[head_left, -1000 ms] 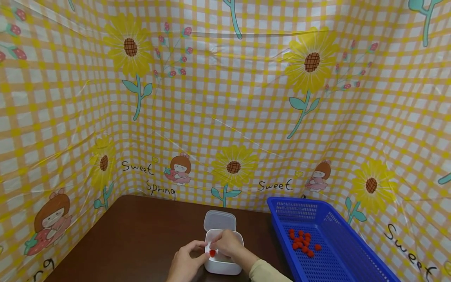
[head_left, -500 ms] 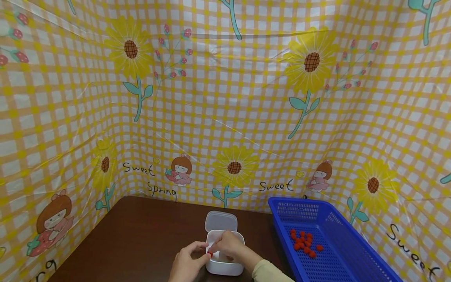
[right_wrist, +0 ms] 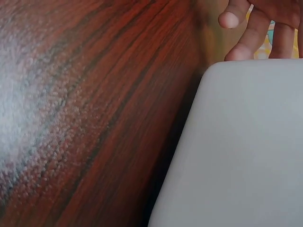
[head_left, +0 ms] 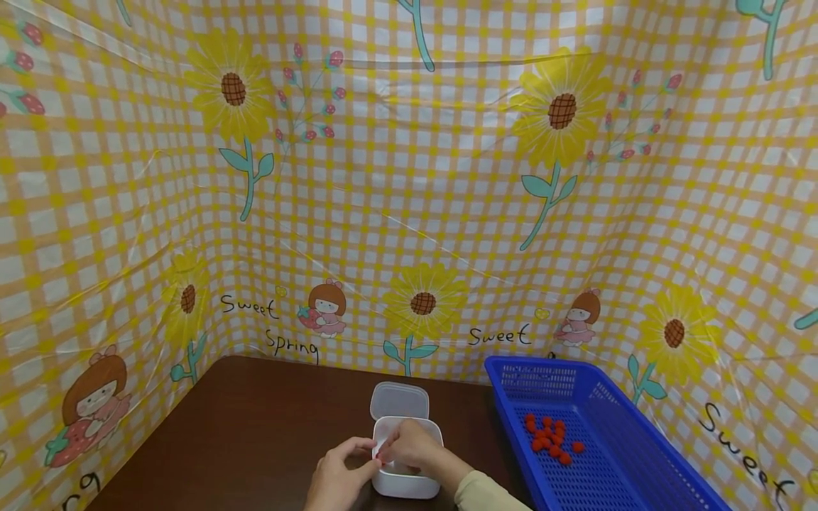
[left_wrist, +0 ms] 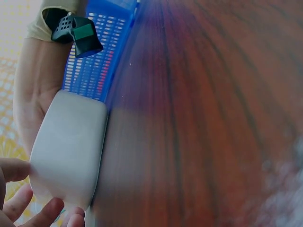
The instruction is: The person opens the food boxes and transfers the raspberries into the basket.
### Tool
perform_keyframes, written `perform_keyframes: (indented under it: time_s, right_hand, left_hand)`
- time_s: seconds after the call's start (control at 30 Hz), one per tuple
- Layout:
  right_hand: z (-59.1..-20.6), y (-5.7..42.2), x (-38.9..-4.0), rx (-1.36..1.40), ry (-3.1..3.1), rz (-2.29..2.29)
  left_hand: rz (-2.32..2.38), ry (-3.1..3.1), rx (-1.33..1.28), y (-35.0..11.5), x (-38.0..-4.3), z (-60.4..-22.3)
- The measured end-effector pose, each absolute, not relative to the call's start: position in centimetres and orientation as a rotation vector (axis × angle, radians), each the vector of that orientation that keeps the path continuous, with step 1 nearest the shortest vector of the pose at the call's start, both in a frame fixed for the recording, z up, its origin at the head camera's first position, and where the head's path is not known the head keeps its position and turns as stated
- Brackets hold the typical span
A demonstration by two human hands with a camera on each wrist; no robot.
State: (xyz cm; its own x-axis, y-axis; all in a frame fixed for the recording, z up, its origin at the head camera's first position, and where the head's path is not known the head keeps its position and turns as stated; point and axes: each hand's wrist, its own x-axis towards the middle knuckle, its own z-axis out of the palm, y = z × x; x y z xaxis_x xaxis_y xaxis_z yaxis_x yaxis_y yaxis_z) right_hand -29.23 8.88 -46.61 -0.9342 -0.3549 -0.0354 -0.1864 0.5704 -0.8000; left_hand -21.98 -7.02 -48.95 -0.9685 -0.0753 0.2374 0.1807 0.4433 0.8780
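A white lidded box (head_left: 406, 486) stands on the dark wooden table with its translucent lid (head_left: 399, 402) folded back. My left hand (head_left: 339, 472) touches the box's left side, its fingers spread along the wall and the thumb at the rim. The left wrist view shows these fingertips (left_wrist: 49, 208) against the outside of the box. Reaching inside from the right, my right hand (head_left: 412, 447) pinches a small red ball (head_left: 380, 460) near the left inner wall. Most of that ball is hidden by fingers. The right wrist view shows mainly the box's outer wall (right_wrist: 236, 151).
A blue perforated basket (head_left: 613, 433) stands on the right, with several small red balls (head_left: 548, 434) lying in its left part. Checked sunflower cloth (head_left: 415, 213) walls off the back and both sides of the table (head_left: 255, 419).
My right hand has brought the red ball slightly left to the box's left wall, and less of it shows now. The left hand stays at the box.
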Motion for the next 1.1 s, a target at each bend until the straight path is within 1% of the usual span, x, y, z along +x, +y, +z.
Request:
perform_keyframes:
  time_s: [0.3, 0.63, 1.1]
  right_hand:
    - [-46.9, 8.6, -29.4, -0.421, 2.591, -1.303]
    - [-47.1, 8.4, -29.4, -0.483, 2.644, -1.267]
    - [-46.0, 8.4, -29.3, -0.471, 2.638, -1.211]
  left_hand:
    - [-1.527, -2.455, -0.092, -7.1, -22.2, -49.3]
    - [-1.534, -2.46, -0.09, -7.2, -22.2, -49.2]
    - [-1.551, -2.458, -0.078, -7.2, -22.2, -48.8]
